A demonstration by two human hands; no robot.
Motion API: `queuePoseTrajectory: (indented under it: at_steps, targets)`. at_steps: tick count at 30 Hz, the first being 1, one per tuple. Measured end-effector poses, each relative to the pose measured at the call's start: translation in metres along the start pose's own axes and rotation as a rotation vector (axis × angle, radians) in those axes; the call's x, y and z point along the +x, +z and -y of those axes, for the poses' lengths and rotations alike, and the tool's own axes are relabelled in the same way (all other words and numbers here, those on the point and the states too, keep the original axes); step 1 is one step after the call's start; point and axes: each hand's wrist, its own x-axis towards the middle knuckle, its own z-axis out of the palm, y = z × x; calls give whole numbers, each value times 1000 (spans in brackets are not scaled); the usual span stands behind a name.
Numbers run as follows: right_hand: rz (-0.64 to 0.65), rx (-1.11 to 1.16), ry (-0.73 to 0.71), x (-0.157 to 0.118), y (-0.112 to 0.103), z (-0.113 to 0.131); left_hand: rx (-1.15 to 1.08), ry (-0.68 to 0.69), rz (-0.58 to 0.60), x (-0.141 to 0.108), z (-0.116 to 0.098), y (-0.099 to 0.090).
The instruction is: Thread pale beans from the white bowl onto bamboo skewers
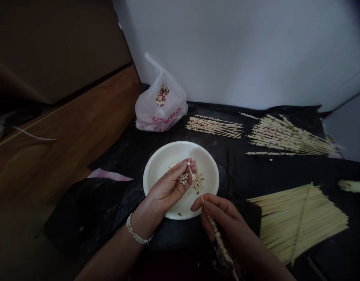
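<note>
Over a white bowl (152,164), my left hand (171,186) pinches a small pale kernel (188,163) between thumb and fingers, with more kernels in its curled fingers. The tip of a thin skewer (197,189) meets that kernel. My right hand (220,214) is closed round the skewer near the bowl's right edge. Below this hand run threaded kernels (219,239), blurred toward the bottom; whether they sit on the same skewer I cannot tell. Loose kernels (198,180) lie in the bowl. A beaded bracelet (136,231) circles my left wrist.
A plastic bag (160,109) of kernels stands behind the bowl. Threaded skewers lie in a small group (215,127) and a larger pile (282,134) at the back right. Bare sticks (302,222) lie at the right. Black plastic sheeting (235,168) covers the surface.
</note>
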Motion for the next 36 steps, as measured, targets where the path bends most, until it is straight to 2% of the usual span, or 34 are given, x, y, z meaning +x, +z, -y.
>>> queuePoseTrajectory:
  at_steps: [24,36]
  targets:
    - [-31,18,1,1,-2,-1,-57,17,-56,0,1,-2]
    - [-10,20,-6,0,0,-2,-33,16,-26,-1,0,-2]
